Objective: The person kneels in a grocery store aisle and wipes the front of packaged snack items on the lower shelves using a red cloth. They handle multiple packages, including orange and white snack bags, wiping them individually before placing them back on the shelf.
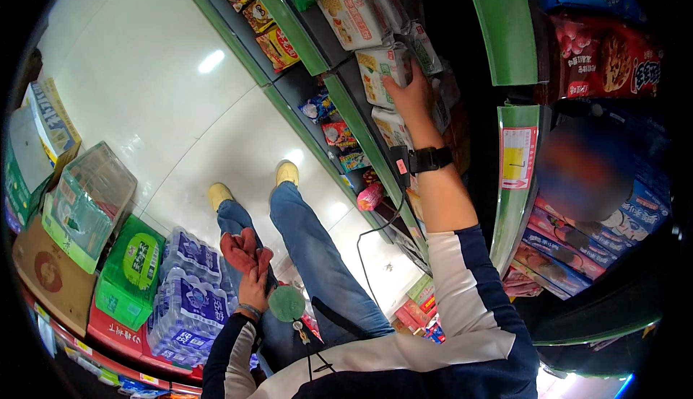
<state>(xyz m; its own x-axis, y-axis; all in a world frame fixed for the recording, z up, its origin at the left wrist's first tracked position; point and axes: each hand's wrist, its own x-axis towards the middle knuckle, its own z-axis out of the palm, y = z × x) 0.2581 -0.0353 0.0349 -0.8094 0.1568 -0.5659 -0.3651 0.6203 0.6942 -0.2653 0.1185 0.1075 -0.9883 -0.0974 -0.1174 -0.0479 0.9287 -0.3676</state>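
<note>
My left hand (253, 292) is low in front of my legs, closed around a crumpled reddish cloth (244, 253). On the right, my right hand (414, 98) reaches onto a shelf. Its thumb lies on the front of a white food packet (373, 77) with green print, and its other fingers are over the packet's far side, partly hidden. A similar white packet (354, 15) with red print stands beyond it. Another white packet (391, 127) is on the nearer side, partly behind my wrist. A black strap with a small device (430, 159) is around my right wrist.
Green shelf edges (357, 123) run along my right side, with bagged snacks (276, 47) lower down. Close on the right are a red cookie bag (606, 58) and several blue boxes (644, 209). Wrapped bottles (189, 307), a green carton (130, 272) and a clear bin (89, 199) stand left.
</note>
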